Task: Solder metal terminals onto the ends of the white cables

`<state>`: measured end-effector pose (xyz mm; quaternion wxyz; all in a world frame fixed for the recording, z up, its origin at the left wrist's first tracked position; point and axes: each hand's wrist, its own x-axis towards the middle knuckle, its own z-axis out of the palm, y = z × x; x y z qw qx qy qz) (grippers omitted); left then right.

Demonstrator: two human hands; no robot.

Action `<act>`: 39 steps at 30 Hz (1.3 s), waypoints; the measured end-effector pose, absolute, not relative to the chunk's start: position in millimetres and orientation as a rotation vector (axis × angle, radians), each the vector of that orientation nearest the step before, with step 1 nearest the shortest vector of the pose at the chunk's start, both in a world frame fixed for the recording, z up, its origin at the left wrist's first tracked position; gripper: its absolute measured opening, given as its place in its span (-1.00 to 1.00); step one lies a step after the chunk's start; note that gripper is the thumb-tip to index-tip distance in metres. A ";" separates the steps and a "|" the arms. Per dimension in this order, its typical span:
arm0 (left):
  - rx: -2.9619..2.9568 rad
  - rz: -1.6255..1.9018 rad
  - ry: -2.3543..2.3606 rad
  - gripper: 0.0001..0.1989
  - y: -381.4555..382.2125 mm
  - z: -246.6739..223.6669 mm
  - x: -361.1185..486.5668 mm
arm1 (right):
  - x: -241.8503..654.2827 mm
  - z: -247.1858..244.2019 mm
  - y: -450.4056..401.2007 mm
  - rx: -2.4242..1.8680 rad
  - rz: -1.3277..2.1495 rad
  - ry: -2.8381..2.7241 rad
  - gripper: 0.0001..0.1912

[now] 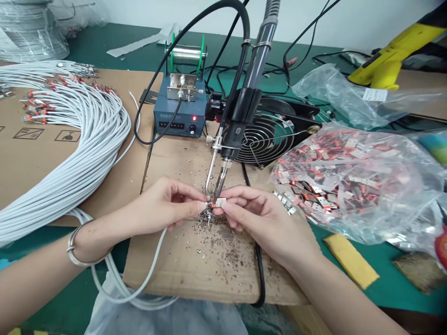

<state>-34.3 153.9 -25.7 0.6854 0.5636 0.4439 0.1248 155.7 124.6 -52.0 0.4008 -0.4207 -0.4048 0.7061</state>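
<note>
My left hand [174, 204] pinches the end of a white cable [156, 256], which hangs down below it in a loop. My right hand [251, 207] holds a small metal connector [221, 202] with an orange part between thumb and fingers. Cable end and connector meet right under the tip of a soldering iron [220, 181]. A thin metal feed tube [211, 170] comes down beside the iron to the same spot. Bits of solder lie on the cardboard [167, 274] below the hands.
Bundled white cables [101, 135] lie at the left. Behind stand a blue solder feeder [179, 114] and a black fan [268, 135]. At the right are a plastic bag of connectors [352, 172] and a yellow sponge [351, 260].
</note>
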 end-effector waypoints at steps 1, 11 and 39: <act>1.257 0.283 0.988 -0.77 153.5 -25.2 -34.3 | 156.3 -52.2 124.6 -1.056 1.791 -1.026 -0.86; 1.230 0.302 0.994 -0.78 153.2 -19.6 -31.5 | 158.3 -53.5 125.1 -1.045 1.792 -1.022 -0.86; 1.292 0.202 1.030 -0.74 153.9 -23.6 -33.6 | 152.1 -51.2 124.8 -1.098 1.730 -1.011 -0.87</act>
